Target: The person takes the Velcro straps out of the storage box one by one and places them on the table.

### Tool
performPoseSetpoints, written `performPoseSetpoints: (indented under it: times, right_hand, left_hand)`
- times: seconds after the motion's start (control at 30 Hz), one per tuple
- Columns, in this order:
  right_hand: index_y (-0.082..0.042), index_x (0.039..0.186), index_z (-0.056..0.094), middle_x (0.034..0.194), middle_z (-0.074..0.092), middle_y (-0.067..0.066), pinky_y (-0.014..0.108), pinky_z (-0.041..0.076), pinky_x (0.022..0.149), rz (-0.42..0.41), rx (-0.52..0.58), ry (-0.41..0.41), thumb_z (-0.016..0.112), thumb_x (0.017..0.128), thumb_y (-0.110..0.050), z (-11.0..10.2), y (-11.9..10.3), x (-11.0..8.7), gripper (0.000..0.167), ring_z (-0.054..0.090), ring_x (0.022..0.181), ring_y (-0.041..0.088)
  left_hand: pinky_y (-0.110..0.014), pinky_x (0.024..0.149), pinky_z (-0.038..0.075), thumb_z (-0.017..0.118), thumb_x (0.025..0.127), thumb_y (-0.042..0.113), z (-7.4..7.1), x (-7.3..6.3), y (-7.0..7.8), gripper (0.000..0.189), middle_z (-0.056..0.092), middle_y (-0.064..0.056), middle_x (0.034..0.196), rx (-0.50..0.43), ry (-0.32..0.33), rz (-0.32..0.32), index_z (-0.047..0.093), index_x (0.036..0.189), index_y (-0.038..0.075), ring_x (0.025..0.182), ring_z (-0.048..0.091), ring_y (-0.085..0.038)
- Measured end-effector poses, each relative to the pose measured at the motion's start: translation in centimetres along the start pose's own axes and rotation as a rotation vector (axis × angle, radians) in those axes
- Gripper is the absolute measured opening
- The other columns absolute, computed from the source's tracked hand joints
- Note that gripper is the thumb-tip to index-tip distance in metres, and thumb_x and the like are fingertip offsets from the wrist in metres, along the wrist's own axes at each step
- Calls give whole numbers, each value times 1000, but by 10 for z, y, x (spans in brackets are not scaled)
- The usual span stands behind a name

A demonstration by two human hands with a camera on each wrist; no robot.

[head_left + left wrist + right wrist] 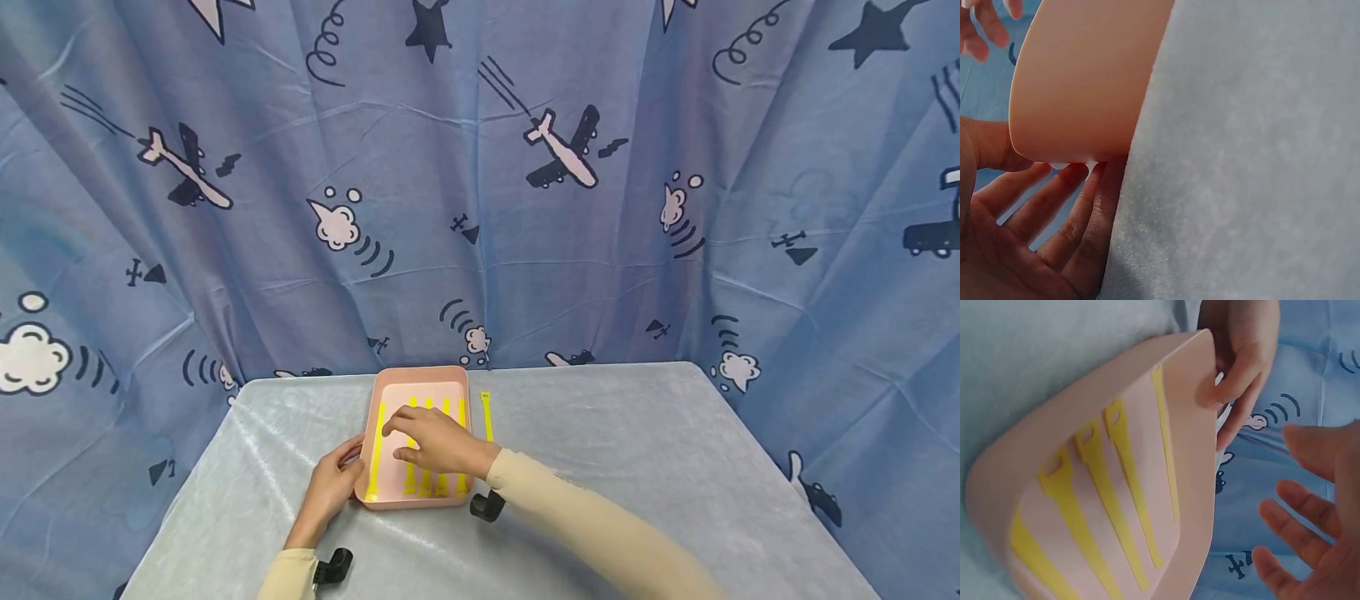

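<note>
A pink tray stands on the table with several yellow strap cable ties laid lengthwise in it, each flat with a wider slotted end. My left hand holds the tray's left wall, its thumb at the rim and its fingers against the outside, as the left wrist view shows. Over the tray is my right hand, fingers spread and loosely bent, holding nothing. It hides part of the middle ties in the head view. Just right of the tray, a single yellow tie lies on the cloth, its near end hidden by the right wrist.
A pale grey cloth covers the table. Behind its far edge hangs a blue curtain printed with planes, stars and clouds. The tray stands near that far edge. Black wrist cameras sit at both wrists.
</note>
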State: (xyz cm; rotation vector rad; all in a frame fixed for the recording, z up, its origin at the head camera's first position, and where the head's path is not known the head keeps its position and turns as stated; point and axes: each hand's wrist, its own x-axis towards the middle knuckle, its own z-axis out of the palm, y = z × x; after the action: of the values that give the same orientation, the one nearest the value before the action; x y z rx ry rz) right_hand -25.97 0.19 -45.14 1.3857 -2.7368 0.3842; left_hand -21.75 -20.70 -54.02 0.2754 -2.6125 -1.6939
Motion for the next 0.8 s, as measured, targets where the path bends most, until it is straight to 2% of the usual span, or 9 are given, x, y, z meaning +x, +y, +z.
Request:
performPoseSetpoints:
  times: [0.13, 0.2, 0.43, 0.57, 0.7, 0.8]
  right_hand:
    - [-26, 124, 64, 129, 61, -7, 36, 44, 103, -73, -182, -21, 69, 92, -34, 5, 3, 5, 33, 58, 121, 13]
    - [-27, 124, 63, 131, 60, -7, 38, 44, 105, -95, -238, -47, 69, 91, -35, 9, 5, 9, 35, 57, 123, 14]
    - [-31, 131, 60, 135, 57, -8, 41, 43, 107, -94, -281, -178, 70, 91, -36, 20, 11, 21, 42, 54, 126, 14]
    - [-33, 134, 58, 137, 56, -9, 39, 43, 106, -98, -305, -235, 68, 92, -36, 24, 12, 29, 43, 53, 127, 13]
    - [-34, 135, 57, 136, 56, -9, 37, 44, 103, -100, -315, -259, 67, 93, -36, 28, 13, 35, 44, 53, 126, 12]
    - [-35, 137, 56, 138, 55, -10, 40, 43, 106, -82, -318, -291, 66, 93, -37, 31, 14, 39, 45, 52, 128, 12]
  left_hand:
    - [-24, 65, 52, 53, 95, 9, 0, 0, -1, 49, 58, -21, 138, 8, 3, -3, 50, 144, 9, 113, 64, -28]
    - [-24, 66, 52, 53, 95, 10, 0, 0, -1, 49, 57, -20, 139, 9, 6, -6, 50, 144, 10, 113, 64, -28]
    - [-26, 61, 52, 53, 95, 11, -1, 1, -2, 50, 57, -20, 139, 2, 0, -15, 49, 145, 10, 107, 65, -24]
    - [-25, 64, 53, 52, 95, 11, -1, 1, -2, 50, 57, -19, 139, 8, 4, -22, 49, 145, 11, 112, 64, -27]
    - [-28, 76, 56, 52, 96, 12, -2, 2, -1, 49, 57, -19, 140, 26, 5, -21, 49, 145, 12, 119, 62, -32]
    - [-34, 86, 55, 53, 97, 13, -1, 3, -1, 49, 56, -19, 140, 37, 4, -14, 49, 146, 11, 123, 60, -34]
